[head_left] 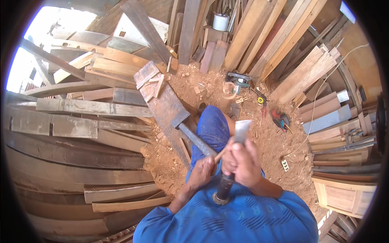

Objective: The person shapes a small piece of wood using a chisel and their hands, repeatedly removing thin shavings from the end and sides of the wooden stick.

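My right hand (243, 166) is wrapped round a chisel, with its broad steel blade (243, 128) pointing up and its dark handle (225, 186) reaching down over my blue shirt. My left hand (202, 173) is closed on a thin wooden stick (220, 154), close beside the end of a long-handled hammer (196, 139); whether it also grips that handle I cannot tell. The hammer's head (180, 120) rests on a worn plank (162, 109), left of my knee in blue shorts.
Boards (73, 125) are stacked along the left, back and right. A circular saw (239, 81), tape measure (260, 100), red-and-teal power tool (279, 117) and power strip (285, 165) lie on the sawdust-covered ground (291, 182). A white bucket (221, 22) stands behind.
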`<move>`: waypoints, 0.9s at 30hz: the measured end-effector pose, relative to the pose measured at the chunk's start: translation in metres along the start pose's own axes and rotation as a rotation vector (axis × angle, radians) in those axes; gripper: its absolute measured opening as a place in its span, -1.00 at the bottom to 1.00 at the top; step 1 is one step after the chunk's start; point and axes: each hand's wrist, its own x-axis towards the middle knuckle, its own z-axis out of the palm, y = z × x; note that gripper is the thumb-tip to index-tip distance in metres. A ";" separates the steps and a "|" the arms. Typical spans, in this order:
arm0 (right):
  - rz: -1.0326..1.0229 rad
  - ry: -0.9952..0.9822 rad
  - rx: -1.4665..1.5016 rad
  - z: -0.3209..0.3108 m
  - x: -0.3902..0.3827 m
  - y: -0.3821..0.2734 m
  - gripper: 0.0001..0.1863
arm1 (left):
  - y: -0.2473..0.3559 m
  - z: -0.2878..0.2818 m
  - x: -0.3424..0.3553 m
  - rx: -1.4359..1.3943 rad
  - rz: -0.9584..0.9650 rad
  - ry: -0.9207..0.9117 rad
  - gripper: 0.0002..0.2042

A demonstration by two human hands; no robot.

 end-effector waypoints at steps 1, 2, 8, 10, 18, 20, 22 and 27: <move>-0.092 -0.009 0.014 0.001 -0.005 -0.009 -0.82 | -0.003 0.000 -0.011 0.070 -0.093 0.012 -0.56; -0.196 -0.002 -0.039 -0.002 -0.001 -0.017 -0.82 | -0.022 -0.010 -0.013 -0.063 -0.118 0.049 -0.56; -0.043 0.075 -0.436 -0.037 0.044 -0.015 -0.82 | 0.005 -0.020 0.018 -0.313 0.016 -0.056 -0.56; -0.047 0.043 -0.489 -0.037 0.045 -0.006 -0.84 | 0.014 -0.014 0.027 -0.286 0.059 -0.112 -0.58; -0.044 0.035 -0.606 -0.054 0.048 0.003 -0.81 | 0.032 -0.003 0.038 -0.402 -0.052 -0.292 -0.68; -0.050 0.058 -0.523 -0.050 0.050 0.006 -0.80 | 0.030 -0.008 0.043 -0.460 -0.059 -0.299 -0.68; -0.105 0.130 -0.356 -0.041 0.052 0.010 -0.79 | 0.028 -0.009 0.049 -0.422 -0.017 -0.195 -0.67; 0.168 0.044 0.163 -0.015 0.037 0.021 -0.83 | 0.043 -0.021 0.066 -0.409 0.006 -0.051 -0.72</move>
